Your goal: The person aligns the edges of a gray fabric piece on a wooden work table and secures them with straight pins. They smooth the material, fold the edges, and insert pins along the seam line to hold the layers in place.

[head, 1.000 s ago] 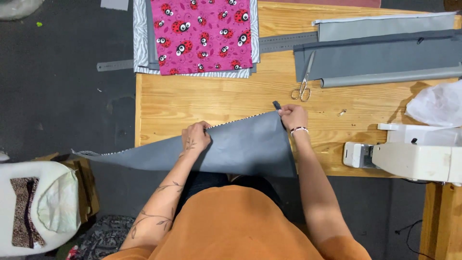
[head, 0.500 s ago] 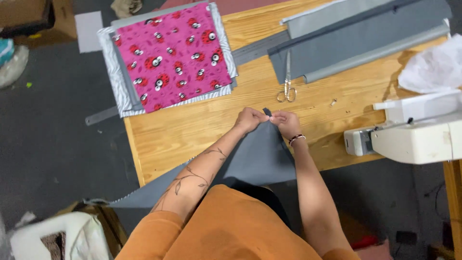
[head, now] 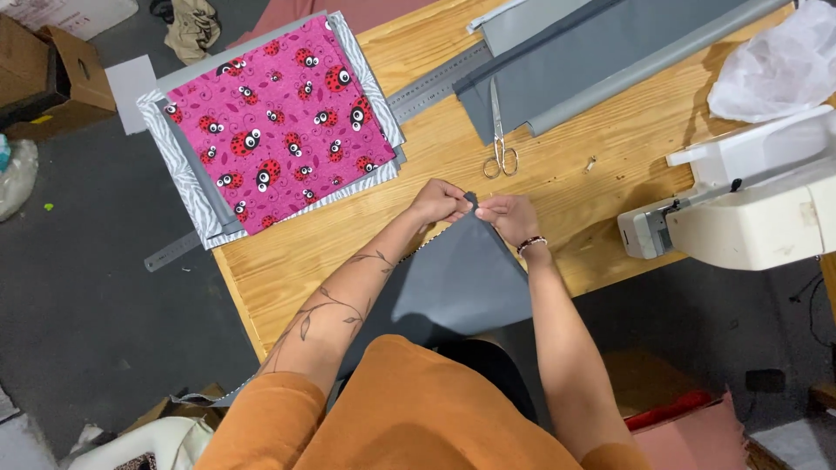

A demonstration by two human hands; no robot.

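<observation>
A grey fabric piece (head: 461,278) hangs from the wooden table (head: 575,174) edge down over my lap. Both hands pinch its top corner together. My left hand (head: 440,202) grips the corner from the left, my right hand (head: 508,216), with a bracelet at the wrist, from the right. A zipper edge (head: 418,250) runs along the fabric's left side, under my left forearm. Scissors (head: 499,130) lie just beyond my hands.
A pink ladybird-print fabric stack (head: 279,130) lies at the table's left corner. A metal ruler (head: 435,85) and folded grey fabrics (head: 601,52) lie at the back. A white sewing machine (head: 749,200) stands on the right, a plastic bag (head: 775,61) behind it. Cardboard boxes (head: 43,78) sit on the floor.
My hands, spread apart along the fabric's top edge a second ago, have come together at one corner. The fabric now folds into a point. The camera view has tilted and shifted.
</observation>
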